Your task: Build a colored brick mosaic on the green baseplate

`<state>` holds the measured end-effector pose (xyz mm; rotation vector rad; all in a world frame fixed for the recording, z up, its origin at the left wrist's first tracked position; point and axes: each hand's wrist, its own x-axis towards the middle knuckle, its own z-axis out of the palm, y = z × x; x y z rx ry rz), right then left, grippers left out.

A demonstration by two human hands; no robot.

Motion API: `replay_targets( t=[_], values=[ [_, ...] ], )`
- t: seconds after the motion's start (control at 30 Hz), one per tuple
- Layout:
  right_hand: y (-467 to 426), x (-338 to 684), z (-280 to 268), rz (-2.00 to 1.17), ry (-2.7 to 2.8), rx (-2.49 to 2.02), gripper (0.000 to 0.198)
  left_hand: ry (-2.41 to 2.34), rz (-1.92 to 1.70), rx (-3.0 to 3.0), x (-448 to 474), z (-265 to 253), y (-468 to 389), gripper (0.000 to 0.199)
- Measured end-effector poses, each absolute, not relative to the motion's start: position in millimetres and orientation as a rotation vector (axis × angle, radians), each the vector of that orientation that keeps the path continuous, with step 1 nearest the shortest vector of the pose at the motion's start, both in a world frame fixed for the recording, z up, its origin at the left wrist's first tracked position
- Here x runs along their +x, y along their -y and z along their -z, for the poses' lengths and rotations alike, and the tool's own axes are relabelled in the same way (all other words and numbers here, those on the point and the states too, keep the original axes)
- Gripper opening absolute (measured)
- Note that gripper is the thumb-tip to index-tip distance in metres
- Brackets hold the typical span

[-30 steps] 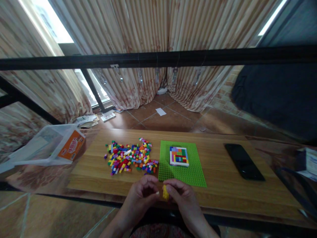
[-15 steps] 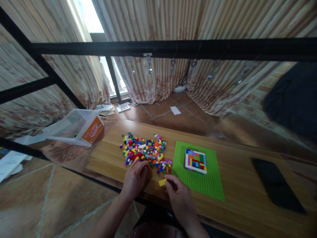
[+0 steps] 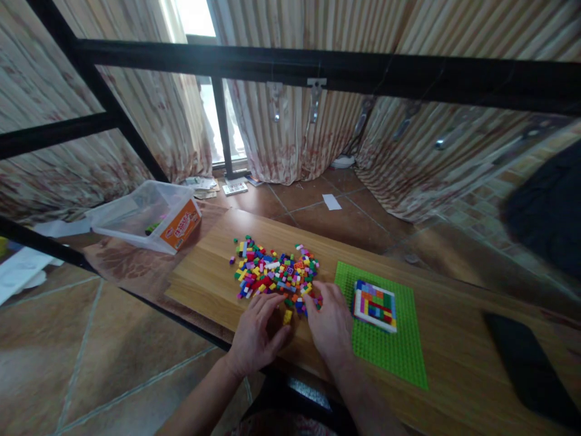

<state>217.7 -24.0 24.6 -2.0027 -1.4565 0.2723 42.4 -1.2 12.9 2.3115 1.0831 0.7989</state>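
My left hand [image 3: 259, 332] is at the near edge of a pile of small coloured bricks [image 3: 267, 269], its fingers curved and apart from the thumb. A yellow brick [image 3: 287, 317] sits just beside its fingertips; I cannot tell whether they touch it. My right hand [image 3: 330, 318] reaches to the right end of the pile, thumb and forefinger apart around loose bricks. To its right lies a green baseplate [image 3: 390, 357] bearing a flat, white-edged block of multicoloured bricks [image 3: 376, 306].
The wooden table [image 3: 204, 266] carries a dark flat object [image 3: 526, 363] at the right. A clear plastic box [image 3: 136, 233] with an orange label stands at the left. A black metal bar [image 3: 272, 63] crosses beyond the table, with curtains [image 3: 290, 145] behind.
The yellow brick has left my right hand and is now by my left fingertips. My right hand has moved up to the pile, and my left hand has opened wider. The view has shifted.
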Motion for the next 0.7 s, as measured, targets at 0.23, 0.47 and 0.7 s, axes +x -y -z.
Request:
replay_targets(
  t=[0.23, 0.47, 0.7],
  values=[
    [6.1, 210.4, -18.4, -0.23, 1.513, -2.153, 0.023, -1.112, -0.762, 2.443, 46.7, -6.3, -1.1, 0.043],
    [27.1, 216.2, -36.3, -0.351, 1.296, -1.842, 0.024, -1.171, -0.839, 2.501, 45.2, -0.4, -5.1, 0.04],
    [85.3, 262.1, -32.6, -0.568, 0.759, -1.557, 0.017, -1.154, -0.897, 2.558, 46.1, -2.7, -6.5, 0.035]
  ],
)
